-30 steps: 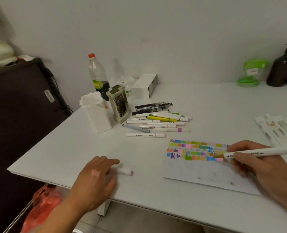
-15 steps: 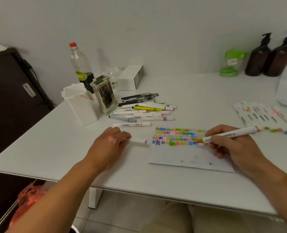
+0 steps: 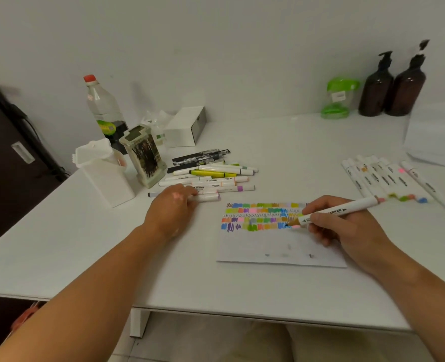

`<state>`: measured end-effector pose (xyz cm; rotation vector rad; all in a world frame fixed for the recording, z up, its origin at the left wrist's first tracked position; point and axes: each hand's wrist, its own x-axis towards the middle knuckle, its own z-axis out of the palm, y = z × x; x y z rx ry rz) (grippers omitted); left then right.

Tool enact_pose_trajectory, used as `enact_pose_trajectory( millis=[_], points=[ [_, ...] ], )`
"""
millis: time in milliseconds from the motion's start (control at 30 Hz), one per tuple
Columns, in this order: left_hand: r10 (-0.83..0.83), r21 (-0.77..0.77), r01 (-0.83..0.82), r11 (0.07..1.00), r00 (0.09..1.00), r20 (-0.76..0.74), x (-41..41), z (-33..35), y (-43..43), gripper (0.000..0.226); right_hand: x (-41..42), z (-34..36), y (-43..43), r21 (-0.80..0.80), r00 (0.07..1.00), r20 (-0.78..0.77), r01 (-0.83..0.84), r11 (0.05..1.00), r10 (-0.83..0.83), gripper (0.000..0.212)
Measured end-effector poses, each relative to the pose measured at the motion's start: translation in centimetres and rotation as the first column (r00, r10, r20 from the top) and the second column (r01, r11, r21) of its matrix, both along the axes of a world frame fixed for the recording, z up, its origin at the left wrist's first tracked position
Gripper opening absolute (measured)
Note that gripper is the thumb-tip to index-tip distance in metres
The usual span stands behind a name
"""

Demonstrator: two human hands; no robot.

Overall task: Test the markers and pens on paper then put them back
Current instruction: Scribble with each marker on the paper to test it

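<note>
Soft, even light, perhaps from overhead; shadows faint. Edges bend wide-angle; the dark brown pump bottles (image 3: 376, 90) at two o'clock smear.

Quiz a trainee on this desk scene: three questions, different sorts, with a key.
1. True or false: the right hand holds a white marker with its tip on the paper.
2. The left hand touches: A) the paper B) a pink-capped marker beside the pile C) the white marker.
3. Fill in: ___ brown pump bottles are in view.
Key: 1 true; 2 B; 3 two.
</note>
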<state>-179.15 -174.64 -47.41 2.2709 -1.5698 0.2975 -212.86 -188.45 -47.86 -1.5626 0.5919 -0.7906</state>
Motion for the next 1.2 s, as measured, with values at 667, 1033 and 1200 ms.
enact_pose_trajectory(
  millis=[667, 1033, 1200],
  points=[
    [0.015, 0.019, -0.015, 1.000, 1.000, -0.025, -0.4, 0.1, -0.6, 0.023, -0.1, -0.2, -0.1, 0.013, 1.000, 0.009, -0.002, 1.000, 0.002, 0.016],
    [-0.217, -0.079, 0.208, 0.975, 0.969, -0.122, -6.2, 1.7, -1.5, 0.034, -0.1, 0.0, -0.1, 0.028, 1.000, 0.026, 0.008, 1.000, -0.009, 0.015],
    [-0.499, 0.064, 0.503, 0.862, 0.863, -0.073, -13.4, 0.3, -3.9, 0.058, -0.5, 0.4, -0.4, 0.075, 0.991, 0.086, 0.096, 0.993, -0.102, 0.022]
  ],
)
